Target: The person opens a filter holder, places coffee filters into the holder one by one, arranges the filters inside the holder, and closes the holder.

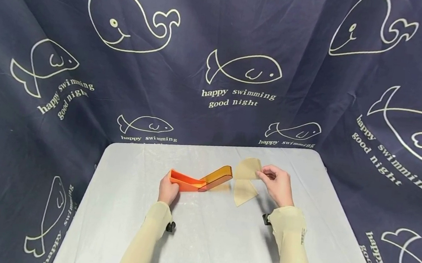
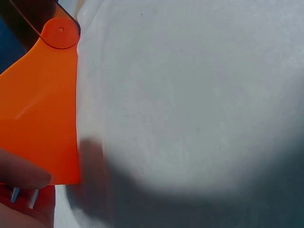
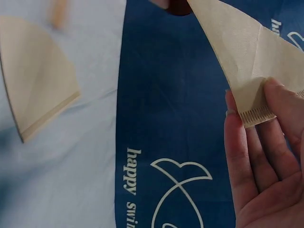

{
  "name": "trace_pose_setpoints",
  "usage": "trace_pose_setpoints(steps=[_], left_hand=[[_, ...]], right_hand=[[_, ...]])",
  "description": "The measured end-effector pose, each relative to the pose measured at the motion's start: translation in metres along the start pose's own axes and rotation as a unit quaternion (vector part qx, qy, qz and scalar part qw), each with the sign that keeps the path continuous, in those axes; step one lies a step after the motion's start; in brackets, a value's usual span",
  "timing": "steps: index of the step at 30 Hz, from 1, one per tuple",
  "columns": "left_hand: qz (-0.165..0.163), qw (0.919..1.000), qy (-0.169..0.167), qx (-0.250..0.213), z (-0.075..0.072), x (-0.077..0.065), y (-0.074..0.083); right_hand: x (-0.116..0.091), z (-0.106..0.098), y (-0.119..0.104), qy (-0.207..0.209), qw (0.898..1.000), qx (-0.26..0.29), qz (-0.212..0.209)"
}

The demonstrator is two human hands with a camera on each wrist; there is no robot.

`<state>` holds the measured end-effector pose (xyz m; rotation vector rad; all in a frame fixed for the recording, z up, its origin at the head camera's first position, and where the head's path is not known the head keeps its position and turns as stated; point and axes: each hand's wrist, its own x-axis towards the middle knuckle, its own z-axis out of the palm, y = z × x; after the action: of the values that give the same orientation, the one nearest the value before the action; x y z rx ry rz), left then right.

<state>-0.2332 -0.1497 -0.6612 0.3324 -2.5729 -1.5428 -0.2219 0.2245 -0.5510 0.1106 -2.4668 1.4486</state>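
Note:
My left hand (image 1: 169, 190) grips the closed end of an orange coffee filter case (image 1: 188, 183). Its see-through amber lid (image 1: 219, 176) is swung open on a round hinge, pointing right. Between thumb and fingers, my right hand (image 1: 278, 184) pinches a tan cone paper coffee filter (image 1: 248, 169) by its crimped corner, held above the table. A second paper coffee filter (image 1: 245, 192) lies on the tabletop just below it. In the right wrist view the held filter (image 3: 247, 52) shows its ridged seam; the loose filter (image 3: 38, 78) lies to the left. The case's inside is mostly hidden.
A table (image 1: 217, 245) with a pale cloth cover stands under both hands. Dark blue curtains (image 1: 195, 25) with white whale and fish drawings hang behind it and along both sides. Both wrists wear small black mounts (image 1: 170, 226).

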Motion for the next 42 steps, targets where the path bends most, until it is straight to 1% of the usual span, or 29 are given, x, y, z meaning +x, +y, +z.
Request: trace_pose_setpoints(steps=[4,7,10,12,14,16,18,21,22,24,27,29,32,34,36,40,42], left_hand=[[0.018,0.9998,-0.005,0.0,-0.003,-0.001,-0.002],[0.03,0.9992,-0.024,-0.01,-0.005,-0.002,-0.005],[0.025,0.998,-0.05,-0.028,-0.009,-0.004,-0.006],[0.017,0.9972,-0.054,-0.048,-0.013,-0.007,-0.005],[0.02,0.9962,-0.039,-0.075,-0.02,-0.01,0.0],[0.04,0.9937,-0.006,-0.104,-0.029,-0.012,0.006],[0.076,0.9893,0.036,-0.119,-0.038,-0.014,0.013],[0.127,0.9805,0.091,-0.119,-0.049,-0.013,0.026],[0.14,0.9775,0.102,-0.12,-0.052,-0.012,0.031],[0.167,0.9726,0.113,-0.116,-0.057,-0.011,0.041],[0.209,0.966,0.102,-0.114,-0.058,-0.008,0.057],[0.235,0.9633,0.078,-0.104,-0.056,-0.008,0.067],[0.26,0.961,0.036,-0.087,-0.051,-0.009,0.082],[0.27,0.9603,0.011,-0.07,-0.047,-0.01,0.091],[0.275,0.9595,-0.006,-0.059,-0.043,-0.011,0.098],[0.286,0.9568,-0.024,-0.047,-0.038,-0.011,0.107],[0.284,0.957,-0.034,-0.046,-0.035,-0.01,0.11]], right_hand=[[0.002,0.0,-0.006,0.002,1.0,-0.003,-0.002],[0.004,0.001,-0.011,0.006,1.0,-0.005,-0.005],[0.006,0.003,-0.017,0.009,1.0,-0.001,-0.014],[0.008,0.005,-0.021,0.007,1.0,0.006,-0.02],[0.01,0.007,-0.025,0.001,1.0,0.011,-0.028],[0.012,0.01,-0.029,-0.005,0.999,0.019,-0.035],[0.013,0.013,-0.032,-0.006,0.999,0.02,-0.043],[0.017,0.017,-0.036,-0.007,0.998,0.017,-0.055],[0.018,0.018,-0.038,-0.007,0.998,0.015,-0.058],[0.02,0.021,-0.041,-0.01,0.998,0.012,-0.062],[0.022,0.026,-0.047,-0.016,0.998,0.014,-0.064],[0.023,0.032,-0.052,-0.027,0.997,0.016,-0.065],[0.024,0.04,-0.059,-0.046,0.997,0.018,-0.066],[0.025,0.046,-0.064,-0.058,0.996,0.014,-0.067],[0.026,0.052,-0.068,-0.066,0.995,0.009,-0.069],[0.028,0.061,-0.075,-0.087,0.993,0.003,-0.073],[0.029,0.065,-0.077,-0.099,0.992,0.003,-0.079]])
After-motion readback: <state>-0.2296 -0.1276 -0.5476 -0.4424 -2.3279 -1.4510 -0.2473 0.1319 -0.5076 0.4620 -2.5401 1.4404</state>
